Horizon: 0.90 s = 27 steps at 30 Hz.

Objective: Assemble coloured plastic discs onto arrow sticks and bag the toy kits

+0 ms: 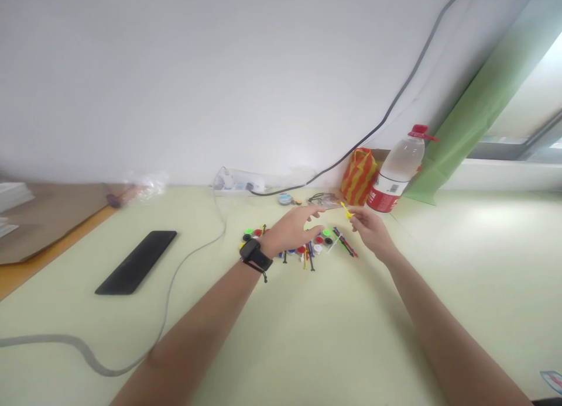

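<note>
My right hand [367,227] pinches a small yellow plastic piece [346,212], arrow-like at its upper end, above the table. To its left my left hand [298,227], with a black watch [254,253] at the wrist, reaches over the pile with thumb and fingers apart and nothing between them. Under and around it lie small round discs, among them a green disc [326,233] and a white disc [318,248], and thin coloured sticks [346,242]. My left hand and wrist hide part of this pile.
A large water bottle [397,172] and a red-yellow striped bag [359,178] stand at the back right. A power strip [241,181] lies along the wall. On the left are a black phone-like slab [137,262], a grey cable [169,300] and cardboard [52,219].
</note>
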{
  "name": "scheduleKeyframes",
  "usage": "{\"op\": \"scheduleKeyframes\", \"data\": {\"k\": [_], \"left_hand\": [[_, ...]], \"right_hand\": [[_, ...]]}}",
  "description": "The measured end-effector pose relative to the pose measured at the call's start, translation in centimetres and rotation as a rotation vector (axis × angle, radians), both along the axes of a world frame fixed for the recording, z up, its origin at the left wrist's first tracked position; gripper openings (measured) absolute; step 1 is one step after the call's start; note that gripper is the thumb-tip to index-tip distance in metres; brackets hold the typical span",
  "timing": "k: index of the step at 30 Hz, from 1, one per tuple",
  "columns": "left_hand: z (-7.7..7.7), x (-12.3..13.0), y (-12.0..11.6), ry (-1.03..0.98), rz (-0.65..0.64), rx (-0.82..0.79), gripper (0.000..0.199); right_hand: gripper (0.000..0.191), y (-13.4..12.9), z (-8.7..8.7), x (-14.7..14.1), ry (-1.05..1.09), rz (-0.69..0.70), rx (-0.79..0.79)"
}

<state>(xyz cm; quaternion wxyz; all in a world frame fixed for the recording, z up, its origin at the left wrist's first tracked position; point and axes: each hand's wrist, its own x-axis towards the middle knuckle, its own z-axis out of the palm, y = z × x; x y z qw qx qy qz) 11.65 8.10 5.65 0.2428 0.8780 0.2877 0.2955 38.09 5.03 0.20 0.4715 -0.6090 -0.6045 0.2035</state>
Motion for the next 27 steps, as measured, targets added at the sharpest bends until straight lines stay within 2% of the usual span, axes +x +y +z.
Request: {"op": "scheduleKeyframes", "data": {"k": [3, 5, 7, 10, 13, 17, 23, 27], "left_hand": [[0.3, 0.7, -0.5, -0.129, -0.046, -0.072, 0.042], [0.3, 1.1, -0.7, -0.221, -0.090, -0.102, 0.036], [0.3, 1.4, -0.8, -0.284, -0.118, -0.104, 0.030], [0.4, 1.4, -0.7, -0.310, -0.105, -0.076, 0.026], [0.4, 1.4, -0.8, -0.291, -0.098, -0.050, 0.026], [0.4, 1.5, -1.1, -0.236, -0.082, -0.038, 0.025], [0.9, 1.7, -1.6, -0.214, -0.134, -0.057, 0.013], [0.9, 1.6, -1.5, -0.183, -0.139, -0.128, 0.006]], "right_hand": [[0.038, -0.9, 1.5, -2.9, 0.531, 0.296, -0.047], [0.039, -1.6, 2.3, -4.7, 0.688, 0.413, -0.115], [0.035, -2.1, 2.7, -5.8, 0.772, 0.453, -0.146], [0.025, -2.4, 2.8, -6.3, 0.717, 0.409, -0.159], [0.024, -2.5, 2.8, -6.3, 0.644, 0.355, -0.146], [0.027, -2.6, 3.1, -6.3, 0.702, 0.396, -0.150], [0.021, -3.0, 3.4, -6.3, 0.596, 0.415, -0.199], [0.016, -3.2, 3.5, -6.7, 0.554, 0.455, -0.232]]}}
